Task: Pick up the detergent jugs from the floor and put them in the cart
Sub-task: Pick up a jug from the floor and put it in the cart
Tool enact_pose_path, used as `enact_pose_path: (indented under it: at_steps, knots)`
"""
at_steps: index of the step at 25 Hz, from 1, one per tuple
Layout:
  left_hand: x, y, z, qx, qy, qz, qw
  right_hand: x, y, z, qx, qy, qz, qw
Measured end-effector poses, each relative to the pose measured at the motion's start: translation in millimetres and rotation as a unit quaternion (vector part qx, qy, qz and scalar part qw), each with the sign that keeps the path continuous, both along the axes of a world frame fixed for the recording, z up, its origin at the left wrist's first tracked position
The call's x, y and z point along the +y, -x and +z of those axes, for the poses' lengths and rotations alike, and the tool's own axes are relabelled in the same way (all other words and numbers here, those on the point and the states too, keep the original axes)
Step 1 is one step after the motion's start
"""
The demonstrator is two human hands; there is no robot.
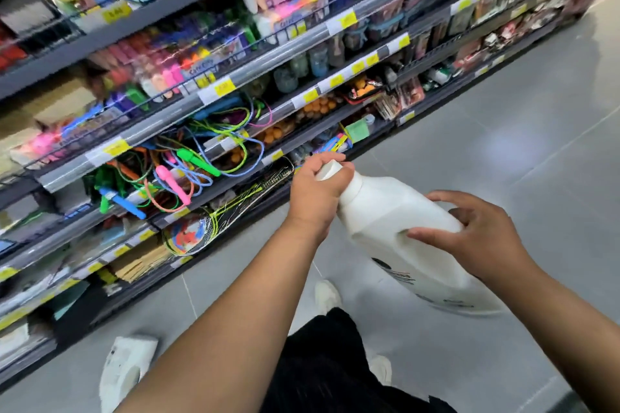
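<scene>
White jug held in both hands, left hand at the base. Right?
No. The left hand grips the cap, not the base; the head view shows it. The white jug is held in both hands, the right hand on its body.

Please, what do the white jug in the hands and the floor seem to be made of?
The white jug looks like opaque plastic, smooth with a soft sheen: it has moulded shoulders and what seems a screw cap. The floor looks like grey tile, perhaps ceramic or stone, with a semi-gloss finish: thin joint lines and a pale light reflection show.
</scene>
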State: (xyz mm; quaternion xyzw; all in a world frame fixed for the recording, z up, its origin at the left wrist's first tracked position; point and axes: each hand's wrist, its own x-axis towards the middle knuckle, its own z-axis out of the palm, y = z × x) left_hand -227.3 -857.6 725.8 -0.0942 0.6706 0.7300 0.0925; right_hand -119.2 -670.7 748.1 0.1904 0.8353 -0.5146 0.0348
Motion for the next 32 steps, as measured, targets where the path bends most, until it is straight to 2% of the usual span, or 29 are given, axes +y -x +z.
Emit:
enact_pose_path:
  at_steps: [5, 10, 16, 20, 32]
  knots:
    - [99.4, 72.8, 1.1, 0.007, -0.005, -0.094, 0.996, 75.1, 39.0, 4.3, 0.001, -0.005, -0.085, 0.996]
    - [224.1, 150.4, 10.5, 0.003, 0.002, -0.215, 0.977, 168.6, 83.7, 16.8, 0.004, -0.026, -0.190, 0.981]
    - [382.5, 195.9, 22.2, -0.002, -0.023, -0.304, 0.952, 297.9, 107.1, 24.7, 0.022, -0.045, -0.258, 0.965]
    - [510.1, 212.4, 17.7, 0.000, -0.023, -0.347, 0.937, 408.7, 112.6, 18.3, 0.029, -0.051, -0.296, 0.953]
    - [842.3, 288.8, 30.4, -0.013, -0.043, -0.396, 0.917, 722.3, 178.4, 35.2, 0.040, -0.064, -0.338, 0.938]
